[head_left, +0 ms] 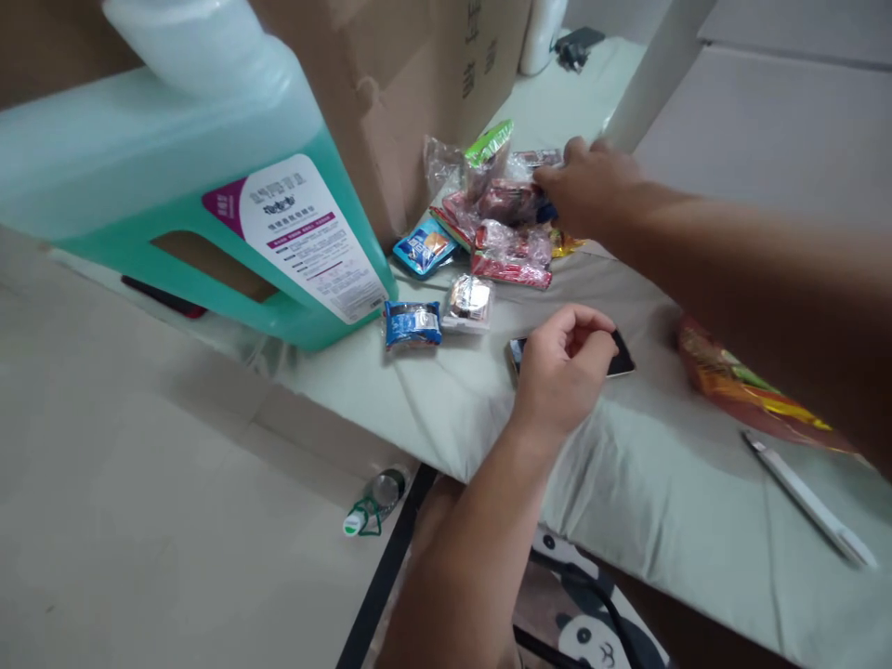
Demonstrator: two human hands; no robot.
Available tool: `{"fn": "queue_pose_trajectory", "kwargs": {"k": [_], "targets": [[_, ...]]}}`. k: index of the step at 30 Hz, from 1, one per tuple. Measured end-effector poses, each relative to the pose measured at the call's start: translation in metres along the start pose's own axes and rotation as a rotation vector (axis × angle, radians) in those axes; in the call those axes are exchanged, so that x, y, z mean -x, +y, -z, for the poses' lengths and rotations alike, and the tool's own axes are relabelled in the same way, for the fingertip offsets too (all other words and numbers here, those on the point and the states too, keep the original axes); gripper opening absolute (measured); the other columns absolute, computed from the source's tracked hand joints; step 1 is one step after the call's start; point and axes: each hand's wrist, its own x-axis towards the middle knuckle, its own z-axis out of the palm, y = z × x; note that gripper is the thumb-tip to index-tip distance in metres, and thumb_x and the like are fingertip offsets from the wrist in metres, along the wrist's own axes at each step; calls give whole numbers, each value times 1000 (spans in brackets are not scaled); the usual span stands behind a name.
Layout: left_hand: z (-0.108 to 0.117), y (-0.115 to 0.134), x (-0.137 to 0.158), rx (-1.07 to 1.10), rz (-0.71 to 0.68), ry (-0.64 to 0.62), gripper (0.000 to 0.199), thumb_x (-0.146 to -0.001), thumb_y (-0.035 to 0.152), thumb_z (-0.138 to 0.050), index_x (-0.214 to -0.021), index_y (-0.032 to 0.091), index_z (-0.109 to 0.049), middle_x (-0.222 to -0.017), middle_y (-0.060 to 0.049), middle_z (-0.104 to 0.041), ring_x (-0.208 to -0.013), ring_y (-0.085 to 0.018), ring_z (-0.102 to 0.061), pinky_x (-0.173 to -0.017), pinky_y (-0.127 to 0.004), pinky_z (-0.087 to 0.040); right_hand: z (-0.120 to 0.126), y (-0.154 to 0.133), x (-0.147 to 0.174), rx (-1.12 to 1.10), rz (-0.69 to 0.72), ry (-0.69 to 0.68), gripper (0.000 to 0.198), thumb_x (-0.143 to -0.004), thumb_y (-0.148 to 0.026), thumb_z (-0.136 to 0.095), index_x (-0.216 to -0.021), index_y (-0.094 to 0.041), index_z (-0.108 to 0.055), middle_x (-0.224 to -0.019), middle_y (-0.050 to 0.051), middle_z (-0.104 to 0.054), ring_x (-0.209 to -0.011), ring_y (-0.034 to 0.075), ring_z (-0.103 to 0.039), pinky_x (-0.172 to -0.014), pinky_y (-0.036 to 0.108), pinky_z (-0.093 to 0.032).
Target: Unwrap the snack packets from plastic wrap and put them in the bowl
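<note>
My right hand (592, 190) reaches in from the right to the far side of a pile of wrapped snacks (512, 200). Its fingers are bent down against a snack packet (538, 158); the grip itself is partly hidden. In front of the pile, my left hand (566, 358) is curled closed over a dark phone (623, 358) lying on the cloth, thumb and forefinger together, with nothing visible in it. Beside the pile lie a blue snack pack (424, 247), a smaller blue packet (413, 323) and a clear-wrapped cake (469, 302).
A large jug of green liquid (293, 214) stands at the left, before a cardboard box (418, 84). A red-gold bag (753, 386) and a white utility knife (808, 502) lie on the right of the cloth-covered surface (662, 492). On the floor stands a bottle (376, 500).
</note>
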Motion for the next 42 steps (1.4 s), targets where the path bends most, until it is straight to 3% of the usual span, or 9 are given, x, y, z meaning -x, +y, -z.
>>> {"fn": "queue_pose_trajectory", "kwargs": {"k": [7,12,15,23,29,33,37,39,42], "targets": [[-11,-9,4,-33,-30,-12,13,-79,7,-59,-73,19,-59,-63,5,-57,-58,-7,-51,-60,-22,-42,34,-1,61,6,-30,177,49,-97,-12,-43,-144,-7,-57,-150,33,-45,-139,52,-45,-101,64,-50],[-17,-15,6,-76,-25,-11,15,-80,6,-57,-73,19,-58,-61,6,-56,-55,-7,-49,-59,-21,-42,27,23,87,-190,-90,306,66,-92,-27,-63,-155,-20,-46,-159,22,-39,-143,47,-43,-109,61,-49],[-20,-18,5,-103,-29,-19,15,-81,6,-56,-74,19,-58,-61,6,-56,-56,-7,-50,-60,-21,-44,18,32,95,-319,-105,306,66,-89,-30,-68,-152,-20,-52,-154,17,-46,-141,40,-48,-114,53,-48],[-24,-21,2,-158,-20,-18,14,-82,8,-56,-75,19,-58,-63,5,-56,-59,-8,-52,-63,-20,-46,-5,42,99,-343,-84,186,66,-83,-45,-78,-145,-28,-60,-144,14,-55,-119,36,-63,-98,48,-54],[-23,-20,0,-157,-11,-16,16,-82,6,-56,-74,19,-58,-62,5,-57,-58,-7,-51,-60,-20,-44,-20,44,93,-190,47,77,59,-86,-14,-70,-143,-23,-59,-148,17,-51,-128,36,-59,-99,49,-52],[-20,-19,1,-149,-13,-12,16,-82,5,-56,-74,19,-58,-62,6,-56,-57,-7,-50,-60,-20,-44,-25,48,86,-140,36,79,52,-78,-17,-81,-127,-15,-65,-143,18,-58,-136,41,-50,-109,59,-41],[-17,-17,3,-163,-17,-7,16,-82,6,-57,-75,19,-59,-64,5,-57,-59,-8,-52,-60,-21,-44,-29,51,82,-339,-51,-31,67,-75,-29,-88,-134,-15,-59,-133,18,-64,-123,34,-59,-102,49,-45],[-16,-17,3,-163,-19,-4,15,-82,6,-57,-75,19,-59,-64,5,-58,-59,-8,-52,-60,-21,-43,-31,52,84,-465,-140,-110,76,-74,-30,-90,-140,-16,-54,-121,14,-69,-105,27,-64,-93,42,-48],[-15,-17,3,-151,-25,-7,15,-81,6,-57,-75,19,-59,-63,5,-58,-60,-8,-52,-60,-21,-43,-35,55,88,-649,-198,-102,81,-71,-27,-92,-142,-19,-54,-104,5,-68,-92,20,-61,-91,39,-47]]}}
